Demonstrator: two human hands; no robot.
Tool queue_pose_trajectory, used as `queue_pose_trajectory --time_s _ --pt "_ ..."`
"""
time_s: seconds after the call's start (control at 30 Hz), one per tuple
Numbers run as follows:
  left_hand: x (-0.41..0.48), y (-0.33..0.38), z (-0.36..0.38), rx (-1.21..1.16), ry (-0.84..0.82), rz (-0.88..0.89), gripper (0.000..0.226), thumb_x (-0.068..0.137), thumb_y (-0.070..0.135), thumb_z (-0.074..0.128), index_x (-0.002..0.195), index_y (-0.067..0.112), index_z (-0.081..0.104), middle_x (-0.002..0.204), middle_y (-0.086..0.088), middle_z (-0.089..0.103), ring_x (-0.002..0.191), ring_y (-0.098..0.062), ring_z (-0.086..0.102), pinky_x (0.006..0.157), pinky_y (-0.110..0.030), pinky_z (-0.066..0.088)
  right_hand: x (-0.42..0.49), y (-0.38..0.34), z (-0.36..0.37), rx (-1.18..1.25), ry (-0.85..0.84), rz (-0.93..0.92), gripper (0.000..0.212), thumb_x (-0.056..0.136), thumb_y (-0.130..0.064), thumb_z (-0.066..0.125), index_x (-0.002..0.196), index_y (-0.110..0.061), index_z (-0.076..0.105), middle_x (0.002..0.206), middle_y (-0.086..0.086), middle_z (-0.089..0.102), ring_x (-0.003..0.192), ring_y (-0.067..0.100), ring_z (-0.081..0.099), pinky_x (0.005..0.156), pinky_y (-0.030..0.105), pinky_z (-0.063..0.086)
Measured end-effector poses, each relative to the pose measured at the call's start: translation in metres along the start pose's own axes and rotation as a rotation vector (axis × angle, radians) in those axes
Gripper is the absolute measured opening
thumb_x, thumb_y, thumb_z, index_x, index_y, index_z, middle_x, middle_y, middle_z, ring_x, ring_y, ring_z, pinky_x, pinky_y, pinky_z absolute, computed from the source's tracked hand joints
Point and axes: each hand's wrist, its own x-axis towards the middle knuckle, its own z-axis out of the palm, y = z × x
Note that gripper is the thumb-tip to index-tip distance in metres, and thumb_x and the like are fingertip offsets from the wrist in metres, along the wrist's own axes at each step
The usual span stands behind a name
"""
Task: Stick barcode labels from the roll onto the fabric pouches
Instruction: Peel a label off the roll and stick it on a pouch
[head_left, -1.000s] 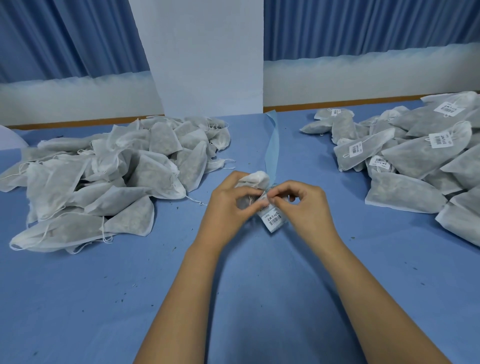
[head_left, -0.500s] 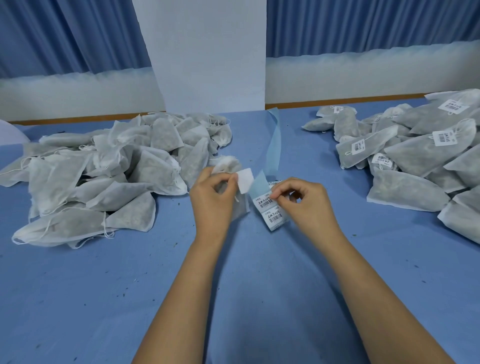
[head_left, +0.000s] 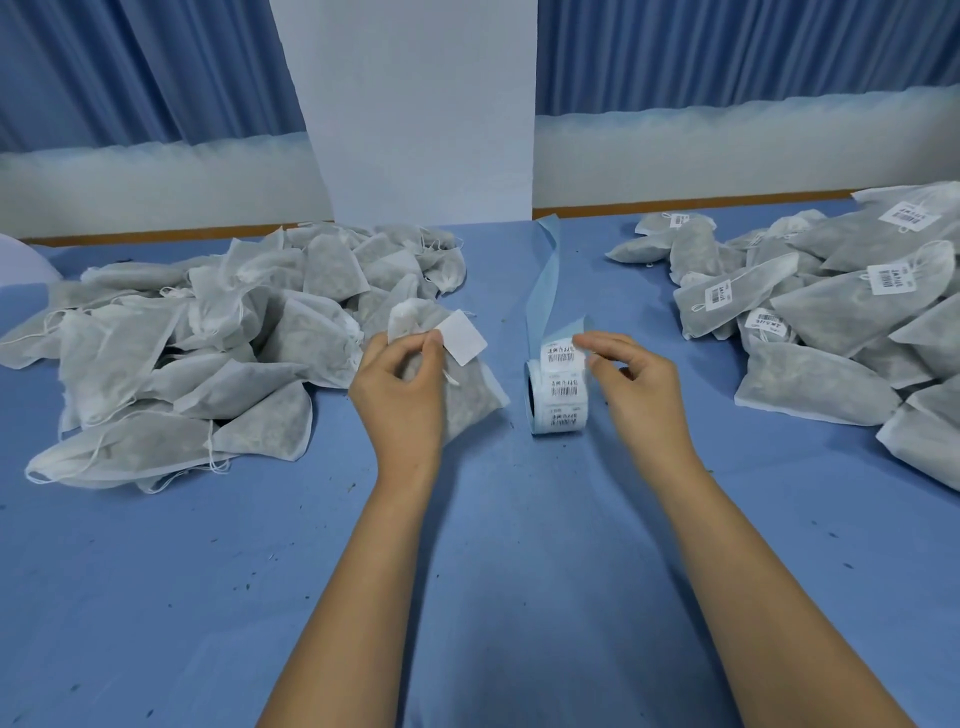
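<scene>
My left hand (head_left: 400, 384) pinches a peeled barcode label (head_left: 463, 339) between thumb and forefinger, its blank side towards me. The same hand's other fingers hold a grey fabric pouch (head_left: 470, 397) that lies on the blue table just left of centre. The label roll (head_left: 558, 395) stands on its edge on the table, printed barcodes facing me. My right hand (head_left: 634, 379) hovers at the roll's right side with its fingers loosely curled. Its fingertips are at the raised end of the blue backing strip (head_left: 543, 280).
A heap of unlabelled pouches (head_left: 182, 338) lies at the left. A heap of labelled pouches (head_left: 831, 312) fills the right. The empty backing strip trails off towards a white pillar (head_left: 415, 114) at the table's far edge. Bare blue tabletop (head_left: 156, 597) stretches in front.
My left hand has pulled a label off the roll and carried it leftwards with the pouch. My right hand has set the roll down on the table and loosened its hold.
</scene>
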Motion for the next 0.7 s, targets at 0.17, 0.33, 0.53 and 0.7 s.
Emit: queue_pose_trajectory --time_s 0.17,0.33,0.53,0.7 --pt "-0.007 0.001 0.001 0.068 -0.116 0.189 0.009 0.086 0.004 0.068 0.080 0.006 0.075 0.079 0.001 0.057 0.071 0.003 0.052 0.069 -0.006 0.036 0.001 0.008 0.003 -0.331 -0.040 0.030 0.029 0.091 -0.017 0.061 0.120 -0.014 0.063 0.132 -0.003 0.049 0.129 0.011 0.033 0.112 0.033 0.026" --pt "-0.013 0.003 0.005 0.099 -0.211 0.372 0.009 0.083 0.000 0.070 0.077 0.005 0.074 0.085 0.014 0.055 0.080 0.006 0.054 0.074 -0.006 0.036 -0.015 -0.010 0.004 -0.169 0.081 -0.305 0.018 0.082 -0.015 0.072 0.093 -0.025 0.063 0.076 -0.016 0.057 0.076 0.004 0.046 0.083 0.029 0.041" --pt "-0.019 0.004 0.007 0.107 -0.349 0.462 0.004 0.082 0.002 0.070 0.079 0.003 0.074 0.086 0.009 0.058 0.084 0.006 0.055 0.077 -0.011 0.040 -0.024 -0.017 0.011 -0.098 -0.036 -0.385 0.026 0.080 -0.013 0.071 0.087 -0.036 0.061 0.056 -0.015 0.049 0.059 0.010 0.039 0.066 0.024 0.035" --pt "-0.020 0.005 0.007 0.103 -0.402 0.470 0.005 0.081 0.001 0.071 0.079 0.004 0.074 0.087 0.000 0.061 0.084 0.007 0.055 0.077 -0.011 0.040 -0.023 -0.018 0.008 -0.059 -0.039 -0.368 0.018 0.079 -0.016 0.067 0.089 -0.031 0.062 0.056 -0.013 0.047 0.058 0.008 0.039 0.064 0.019 0.035"
